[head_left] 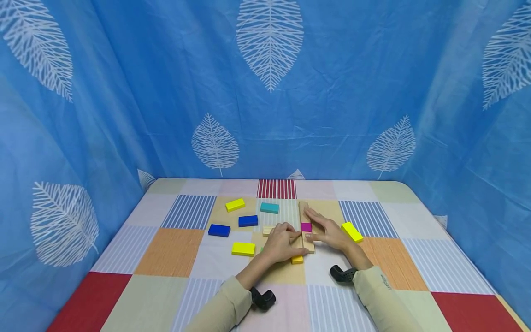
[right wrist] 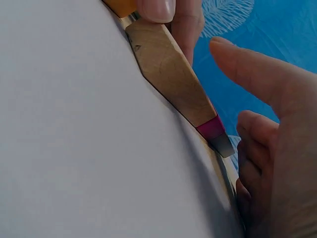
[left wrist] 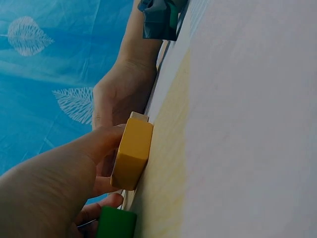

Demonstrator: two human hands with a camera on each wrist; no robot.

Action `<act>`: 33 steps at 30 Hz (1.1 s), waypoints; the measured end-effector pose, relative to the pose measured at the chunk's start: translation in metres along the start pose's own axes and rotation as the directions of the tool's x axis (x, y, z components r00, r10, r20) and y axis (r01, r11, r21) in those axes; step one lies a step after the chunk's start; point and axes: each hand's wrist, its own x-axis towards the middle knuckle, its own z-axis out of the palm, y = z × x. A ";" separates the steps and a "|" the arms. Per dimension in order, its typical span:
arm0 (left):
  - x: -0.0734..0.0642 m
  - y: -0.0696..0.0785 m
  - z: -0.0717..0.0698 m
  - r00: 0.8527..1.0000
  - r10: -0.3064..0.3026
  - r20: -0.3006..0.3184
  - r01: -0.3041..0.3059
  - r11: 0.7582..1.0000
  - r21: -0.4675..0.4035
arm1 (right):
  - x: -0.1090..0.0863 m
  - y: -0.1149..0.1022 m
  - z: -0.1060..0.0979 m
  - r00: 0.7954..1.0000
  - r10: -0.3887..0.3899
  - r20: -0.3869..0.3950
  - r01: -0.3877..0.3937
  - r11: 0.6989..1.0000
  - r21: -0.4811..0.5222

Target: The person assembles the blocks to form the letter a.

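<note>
In the head view my left hand is at a row of blocks, its thumb and fingers bent about an orange block at the near end. A plain wooden block lies alongside, with the left thumb over its near end. Beyond it in the same line is a magenta block, then another plain wooden block. My right hand lies along the right side of this line, fingers extended and thumb apart. A green block shows under the left hand, mostly hidden in the head view.
Left of the hands lie yellow blocks, blue blocks, a teal block and a pale wooden block. Another yellow block is by the right wrist. A patchwork cloth covers the table; blue curtains surround it.
</note>
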 end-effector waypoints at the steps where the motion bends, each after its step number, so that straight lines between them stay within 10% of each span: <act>1: 0.000 0.000 0.000 1.000 0.001 -0.002 -0.001 1.000 -0.003 | 0.000 0.001 0.000 1.000 0.001 0.003 -0.001 1.000 -0.020; 22: 0.003 0.002 -0.001 1.000 -0.011 0.015 0.011 1.000 -0.002 | 0.004 0.010 -0.002 0.996 -0.092 0.021 0.093 0.989 -0.111; 33: -0.001 -0.037 -0.030 0.987 -0.096 -0.132 0.046 0.939 -0.341 | 0.003 0.005 0.001 0.995 -0.101 0.022 0.103 0.990 -0.097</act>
